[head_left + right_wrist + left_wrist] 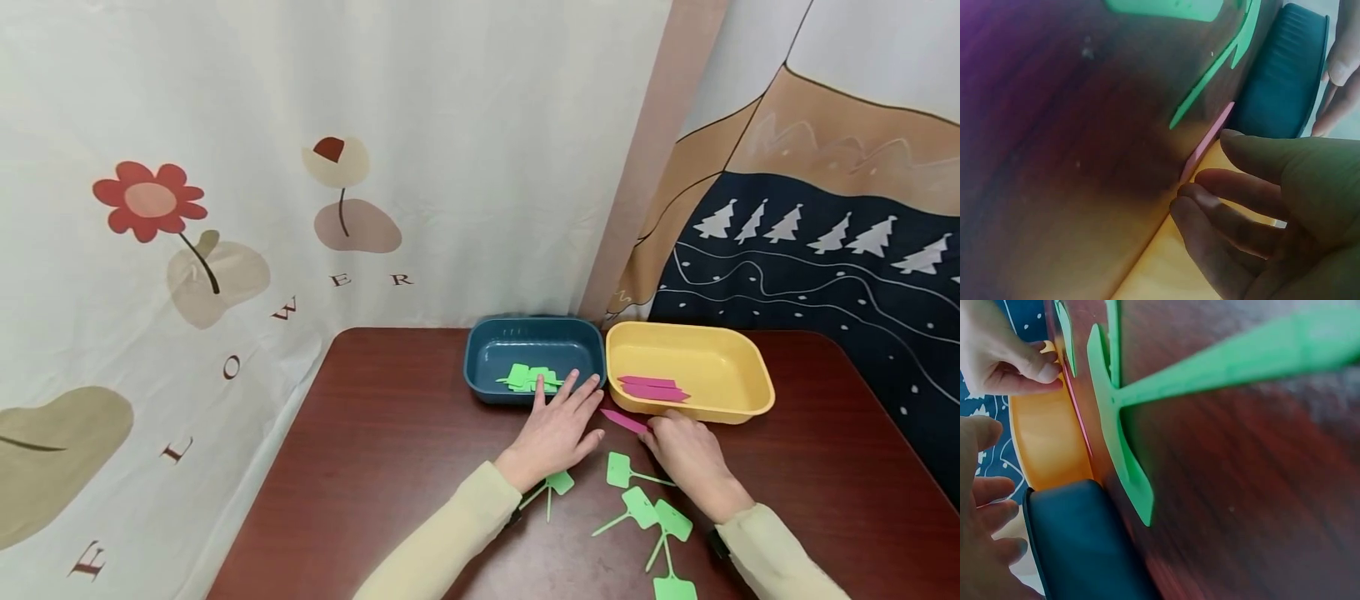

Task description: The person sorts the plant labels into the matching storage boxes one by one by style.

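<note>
A pink pointed plant label point(627, 421) lies on the table before the yellow basin point(738, 414). My right hand point(688, 454) is at its right end, fingers bent; in the right wrist view the thumb point(1250, 150) stands apart from the fingertips, which reach the label's near end. With fingers spread, my left hand point(558, 427) hovers at the front right rim of the blue basin point(480, 386). Several green T-shaped plant labels point(525, 377) lie inside that basin. Two pink labels point(651, 388) rest in the yellow one.
More green T-shaped labels point(640, 507) are scattered on the table between the forearms, one partly under the left wrist. Both basins stand side by side at the table's back edge. Printed curtains point(450, 167) hang behind.
</note>
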A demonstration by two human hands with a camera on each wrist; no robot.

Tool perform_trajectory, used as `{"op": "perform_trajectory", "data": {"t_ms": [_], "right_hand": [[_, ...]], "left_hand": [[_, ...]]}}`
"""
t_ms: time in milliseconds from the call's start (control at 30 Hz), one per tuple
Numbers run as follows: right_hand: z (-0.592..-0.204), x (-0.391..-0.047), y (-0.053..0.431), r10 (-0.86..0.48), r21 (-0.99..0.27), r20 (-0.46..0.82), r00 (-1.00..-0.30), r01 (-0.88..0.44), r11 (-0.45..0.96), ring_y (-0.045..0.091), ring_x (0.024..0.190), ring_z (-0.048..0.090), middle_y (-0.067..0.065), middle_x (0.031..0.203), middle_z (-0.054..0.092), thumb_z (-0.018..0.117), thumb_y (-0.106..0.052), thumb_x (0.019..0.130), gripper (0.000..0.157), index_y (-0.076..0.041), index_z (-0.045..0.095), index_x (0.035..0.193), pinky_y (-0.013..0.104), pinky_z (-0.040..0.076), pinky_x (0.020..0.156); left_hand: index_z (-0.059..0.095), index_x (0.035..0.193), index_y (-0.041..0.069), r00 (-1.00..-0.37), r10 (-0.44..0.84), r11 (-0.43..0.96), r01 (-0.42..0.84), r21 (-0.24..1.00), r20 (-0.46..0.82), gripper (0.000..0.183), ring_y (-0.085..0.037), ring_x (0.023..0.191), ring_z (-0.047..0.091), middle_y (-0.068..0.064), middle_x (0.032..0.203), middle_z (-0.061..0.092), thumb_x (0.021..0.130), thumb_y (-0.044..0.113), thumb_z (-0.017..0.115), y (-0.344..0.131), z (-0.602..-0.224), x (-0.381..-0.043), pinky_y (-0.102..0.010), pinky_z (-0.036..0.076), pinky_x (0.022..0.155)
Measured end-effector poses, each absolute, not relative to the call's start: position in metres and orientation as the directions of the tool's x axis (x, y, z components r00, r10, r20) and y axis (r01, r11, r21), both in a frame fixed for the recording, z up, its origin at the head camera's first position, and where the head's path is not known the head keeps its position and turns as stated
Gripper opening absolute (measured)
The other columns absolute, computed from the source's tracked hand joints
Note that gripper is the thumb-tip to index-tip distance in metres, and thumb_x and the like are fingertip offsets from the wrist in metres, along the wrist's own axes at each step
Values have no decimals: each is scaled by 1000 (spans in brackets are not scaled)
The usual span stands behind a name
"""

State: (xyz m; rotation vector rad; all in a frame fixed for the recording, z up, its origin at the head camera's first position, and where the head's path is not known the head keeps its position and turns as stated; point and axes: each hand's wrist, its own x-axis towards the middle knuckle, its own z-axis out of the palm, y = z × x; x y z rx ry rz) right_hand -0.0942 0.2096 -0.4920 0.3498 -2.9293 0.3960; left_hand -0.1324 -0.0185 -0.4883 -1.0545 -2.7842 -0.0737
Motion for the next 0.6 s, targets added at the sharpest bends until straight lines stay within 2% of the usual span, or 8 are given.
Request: {"op": "perform_trajectory", "data": {"t_ms": [133,267,367,600], "right_hand": [[-494,-96,210,-211,-231,169,-963,-247,941,26,62,56,4,65,52,81,-12,89,25,-9,67,70,44,48,56],[-495,-97,211,-215,-253,161,-963,-251,934,27,67,60,6,71,58,82,-8,87,16,-5,70,78,46,51,60],[-496,-98,213,-210,-296,126,-969,-239,925,26,71,61,6,76,61,82,-5,85,12,-3,71,83,47,52,64],[-494,-99,219,-191,-401,6,-982,-178,899,22,74,57,4,79,59,78,-6,88,12,-5,67,84,44,50,67]], "left_hand": [[51,155,19,-744,645,755,655,2,177,59,-25,157,22,3,169,30,106,51,51,-20,-489,-133,-71,23,116],[51,154,19,-739,647,750,661,15,187,58,-25,157,24,3,168,32,106,50,52,-21,-489,-133,-70,23,116],[52,154,19,-731,654,742,670,22,194,57,-23,156,26,3,168,33,106,49,51,-21,-490,-134,-69,24,117],[52,153,18,-724,658,733,679,43,207,55,-22,156,24,2,166,36,107,48,50,-18,-486,-135,-66,25,118]]}}
